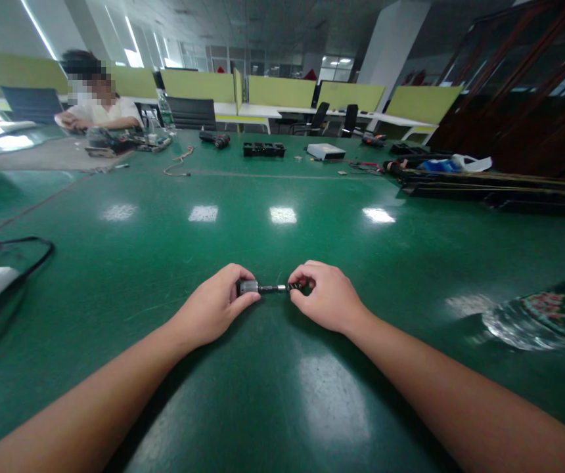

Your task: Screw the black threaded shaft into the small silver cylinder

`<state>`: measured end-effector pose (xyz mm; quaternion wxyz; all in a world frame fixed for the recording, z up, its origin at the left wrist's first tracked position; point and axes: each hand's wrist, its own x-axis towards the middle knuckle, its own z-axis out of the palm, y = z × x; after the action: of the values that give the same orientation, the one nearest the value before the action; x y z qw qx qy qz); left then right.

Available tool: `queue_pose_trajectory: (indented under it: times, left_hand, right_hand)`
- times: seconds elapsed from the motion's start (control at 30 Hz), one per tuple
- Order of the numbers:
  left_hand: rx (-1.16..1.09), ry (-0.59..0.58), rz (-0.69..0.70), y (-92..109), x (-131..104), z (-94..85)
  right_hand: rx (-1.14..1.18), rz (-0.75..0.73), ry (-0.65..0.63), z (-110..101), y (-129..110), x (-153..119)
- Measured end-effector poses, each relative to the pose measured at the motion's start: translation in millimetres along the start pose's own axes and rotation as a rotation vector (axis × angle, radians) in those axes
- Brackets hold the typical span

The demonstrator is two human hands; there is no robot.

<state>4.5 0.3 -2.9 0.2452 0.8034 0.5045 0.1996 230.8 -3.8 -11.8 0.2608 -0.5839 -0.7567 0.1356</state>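
The person's left hand (pixel 221 305) pinched the grey cylindrical end of a slim tool (pixel 271 289), and the right hand (pixel 329 299) pinched a dark spiral piece (pixel 294 286) beside its silver tip. The tool lay crosswise between them, low over the green tabletop (pixel 263 236), its long axis running left to right, tip rightward. A bottle (pixel 514 322) lay right, its label too blurred to read; a black cable (pixel 52 249) looped left. Beyond sat a power drill (pixel 216 139), a black tray (pixel 263 150) and a pale box (pixel 326 152).

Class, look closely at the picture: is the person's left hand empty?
No: the left hand grips a silver cylindrical part between thumb and fingers, in line with a dark rod.
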Motion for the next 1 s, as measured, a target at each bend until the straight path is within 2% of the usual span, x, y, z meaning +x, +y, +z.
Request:
queue_pose_trajectory:
  times: [0.23, 0.37, 0.57, 0.73, 1.0]
  left_hand:
    - [-0.004, -0.003, -0.011, 1.5, -0.2, -0.2]
    - [-0.007, -0.002, 0.000, -1.0, 1.1, 0.7]
    - [0.005, -0.042, 0.003, -3.1, 1.3, -0.5]
    - [0.026, -0.061, 0.046, -0.2, -0.6, -2.1]
    - [0.023, -0.061, 0.063, -1.6, -1.3, -2.1]
  right_hand:
    - [0.063, -0.039, 0.005, 1.9, -2.6, -1.9]
    - [0.199, -0.087, -0.023, 4.9, -1.4, -0.8]
    - [0.347, -0.076, -0.037, 8.7, 0.2, 0.3]
    - [0.359, -0.150, -0.124, 7.8, -3.7, -2.9]
    - [0.322, -0.168, -0.133, 7.1, -5.5, -3.7]
